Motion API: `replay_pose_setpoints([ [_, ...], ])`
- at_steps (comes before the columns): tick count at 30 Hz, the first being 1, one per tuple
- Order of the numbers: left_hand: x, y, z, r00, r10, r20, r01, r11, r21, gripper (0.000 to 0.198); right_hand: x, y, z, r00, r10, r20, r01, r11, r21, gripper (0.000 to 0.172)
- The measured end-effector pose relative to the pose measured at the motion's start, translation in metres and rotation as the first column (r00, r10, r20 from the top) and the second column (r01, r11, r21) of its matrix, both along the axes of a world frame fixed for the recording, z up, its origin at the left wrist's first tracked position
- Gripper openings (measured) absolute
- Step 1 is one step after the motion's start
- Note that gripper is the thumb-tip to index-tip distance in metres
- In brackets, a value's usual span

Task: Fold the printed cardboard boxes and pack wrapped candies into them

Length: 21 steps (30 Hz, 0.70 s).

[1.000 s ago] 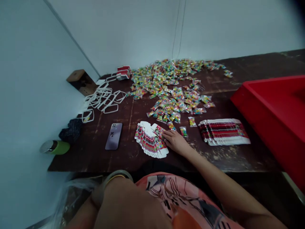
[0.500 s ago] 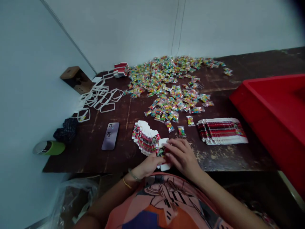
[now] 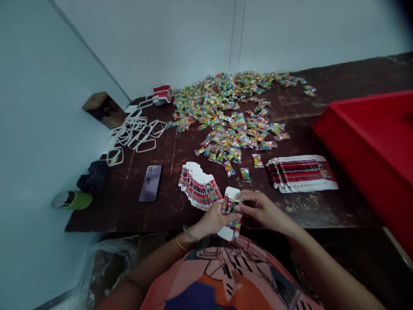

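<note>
A small printed carton, red and multicoloured with white end flaps, is held between both hands near the table's front edge. My left hand grips its lower left side, thumb across the front. With thumb and fingers, my right hand pinches its right edge. Just left of them a fanned stack of flat cartons lies on the table. Beyond my hands are single candy packets in clear wrap, and a large pile of candy packets behind those. To the right lies a row of flat cartons.
A red bin stands at the right. On the left are a phone, a green bottle, dark cloth, white frame-shaped pieces and a brown box. A red-and-white stack sits at the back.
Both hands have moved slightly right with the carton, away from the fanned stack. The carton now shows more of its printed face, and my right hand has gone from spread fingers to a pinch.
</note>
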State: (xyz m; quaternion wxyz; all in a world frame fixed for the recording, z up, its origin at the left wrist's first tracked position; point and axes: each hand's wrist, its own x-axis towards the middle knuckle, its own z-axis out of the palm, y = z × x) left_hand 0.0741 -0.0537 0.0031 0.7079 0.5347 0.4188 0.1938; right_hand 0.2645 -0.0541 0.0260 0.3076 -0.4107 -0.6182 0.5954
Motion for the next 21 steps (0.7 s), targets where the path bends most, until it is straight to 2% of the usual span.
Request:
replay_pose_setpoints([
  [1, 0.001, -0.004, -0.005, 0.998, 0.065, -0.012, -0.065, 0.997, 0.047, 0.030, -0.002, -0.005, -0.004, 0.998, -0.064, 0.001, 0.064, 0.997, -0.036, 0.024],
  [3, 0.000, -0.013, -0.010, 0.989, 0.148, -0.013, -0.145, 0.982, 0.120, 0.028, -0.006, -0.017, -0.012, 0.994, -0.109, -0.016, 0.107, 0.989, -0.102, 0.026],
  [5, -0.003, -0.020, -0.011, 0.972, 0.236, -0.011, -0.230, 0.956, 0.183, 0.035, -0.007, -0.028, -0.018, 0.987, -0.150, -0.050, 0.140, 0.976, -0.167, 0.041],
  [7, -0.008, -0.024, -0.009, 0.962, 0.271, -0.009, -0.260, 0.931, 0.255, 0.043, -0.006, -0.037, -0.023, 0.971, -0.212, -0.112, 0.173, 0.942, -0.288, 0.042],
  [9, -0.013, -0.026, -0.007, 0.972, 0.227, -0.051, -0.197, 0.918, 0.346, 0.036, -0.003, -0.042, -0.029, 0.944, -0.270, -0.192, 0.161, 0.880, -0.447, 0.034],
  [11, -0.015, -0.027, -0.003, 0.977, 0.175, -0.121, -0.104, 0.890, 0.444, 0.026, 0.001, -0.045, -0.033, 0.913, -0.306, -0.268, 0.098, 0.805, -0.585, 0.032],
  [14, -0.016, -0.027, 0.004, 0.975, 0.134, -0.179, -0.023, 0.857, 0.514, 0.020, 0.006, -0.045, -0.035, 0.876, -0.348, -0.333, 0.027, 0.725, -0.688, 0.029],
  [17, -0.013, -0.028, 0.010, 0.985, 0.109, -0.134, -0.036, 0.887, 0.461, 0.020, 0.007, -0.040, -0.033, 0.887, -0.331, -0.323, 0.016, 0.719, -0.694, 0.028],
  [19, -0.009, -0.029, 0.012, 0.987, 0.135, -0.084, -0.096, 0.928, 0.361, 0.020, 0.006, -0.035, -0.029, 0.920, -0.268, -0.287, 0.001, 0.734, -0.680, 0.029],
  [21, -0.003, -0.029, 0.012, 0.977, 0.214, -0.007, -0.210, 0.964, 0.164, 0.018, 0.004, -0.029, -0.021, 0.959, -0.171, -0.226, 0.002, 0.803, -0.596, 0.029],
])
